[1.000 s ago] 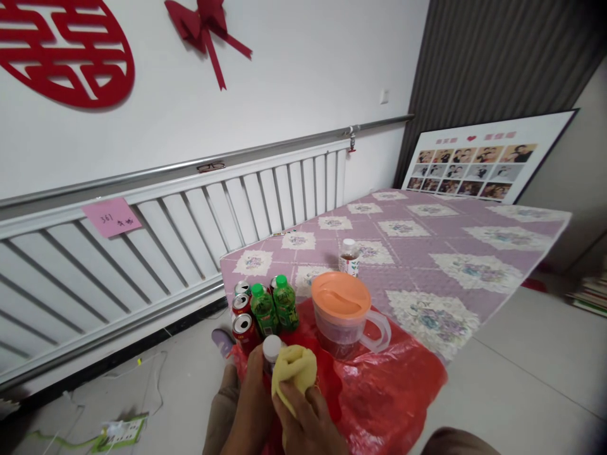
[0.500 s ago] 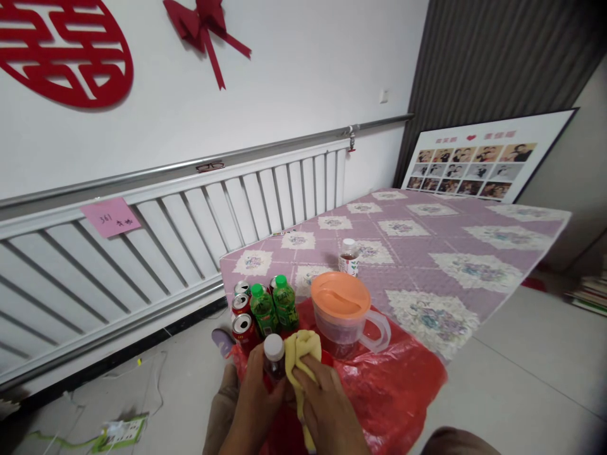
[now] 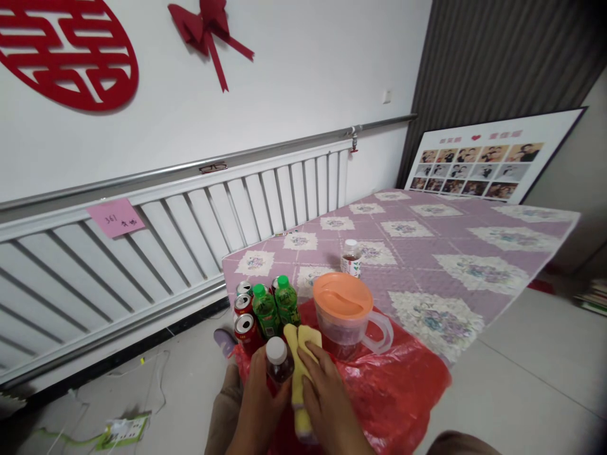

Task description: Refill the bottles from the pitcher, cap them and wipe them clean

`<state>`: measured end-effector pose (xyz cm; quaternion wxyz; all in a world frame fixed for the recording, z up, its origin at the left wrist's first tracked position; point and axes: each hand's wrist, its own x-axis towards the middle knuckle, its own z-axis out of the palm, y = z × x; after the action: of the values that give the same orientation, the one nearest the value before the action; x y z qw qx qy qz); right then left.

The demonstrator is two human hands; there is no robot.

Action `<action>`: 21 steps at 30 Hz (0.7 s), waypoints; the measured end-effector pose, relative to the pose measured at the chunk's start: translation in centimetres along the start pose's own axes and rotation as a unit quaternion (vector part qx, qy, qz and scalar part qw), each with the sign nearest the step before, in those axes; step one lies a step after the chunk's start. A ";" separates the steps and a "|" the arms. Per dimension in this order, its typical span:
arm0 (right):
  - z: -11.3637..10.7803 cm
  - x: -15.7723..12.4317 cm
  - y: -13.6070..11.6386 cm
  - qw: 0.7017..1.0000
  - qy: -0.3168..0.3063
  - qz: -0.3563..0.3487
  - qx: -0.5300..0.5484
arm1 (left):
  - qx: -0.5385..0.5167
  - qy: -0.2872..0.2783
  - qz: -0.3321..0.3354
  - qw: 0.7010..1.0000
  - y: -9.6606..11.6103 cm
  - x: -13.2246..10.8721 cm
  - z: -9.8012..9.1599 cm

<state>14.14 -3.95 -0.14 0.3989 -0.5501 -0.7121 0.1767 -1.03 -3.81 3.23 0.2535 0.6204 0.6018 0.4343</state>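
My left hand [image 3: 258,404] is wrapped round a small bottle with a white cap [image 3: 277,361], held upright over the red plastic sheet [image 3: 389,392]. My right hand [image 3: 327,398] presses a yellow cloth [image 3: 298,366] against the bottle's right side, fingers closed on the cloth. Just beyond stand two green bottles [image 3: 275,308] and several red cans [image 3: 244,316]. A clear pitcher with an orange lid [image 3: 344,306] stands to the right of the cloth.
A second white-capped bottle [image 3: 351,258] stands farther back on the purple patterned cover [image 3: 427,253]. A white radiator [image 3: 165,234] runs along the wall at left. A photo board [image 3: 478,158] leans at the back right. Cables and a power strip [image 3: 118,430] lie on the floor.
The yellow cloth has slid down from over the bottle's cap to its right side, so the cap shows fully. My right hand moved down and right with it.
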 end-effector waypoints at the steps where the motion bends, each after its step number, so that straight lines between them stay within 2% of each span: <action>1: -0.1 0.0 -0.4 1.000 0.020 -0.022 0.002 | -0.004 -0.003 -0.007 1.000 0.0 0.0 0.0; 4: -0.2 0.3 -0.9 0.997 0.050 -0.053 0.000 | -0.015 -0.005 -0.012 1.000 0.3 0.1 -0.1; 6: 0.1 0.5 -0.6 0.999 0.038 -0.030 -0.009 | -0.003 -0.003 -0.008 1.000 0.3 0.1 -0.2; 10: 0.5 0.6 0.5 0.995 -0.069 0.061 -0.038 | 0.023 0.006 0.013 1.000 -0.9 0.1 0.3; 14: 0.4 0.6 0.7 0.973 -0.177 0.100 -0.107 | 0.008 0.007 0.004 1.000 -3.2 0.0 1.5; 17: 0.3 0.8 0.4 0.963 -0.198 0.111 -0.147 | -0.016 0.006 -0.023 1.000 -4.1 0.1 2.2; 21: 0.7 0.9 0.1 0.955 -0.204 0.125 -0.176 | -0.044 0.006 -0.029 0.999 -3.6 0.2 2.0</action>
<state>13.60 -2.91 -0.27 0.1169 -0.6487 -0.7235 0.2051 -1.22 -2.64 -0.73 0.2899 0.5879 0.6014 0.4567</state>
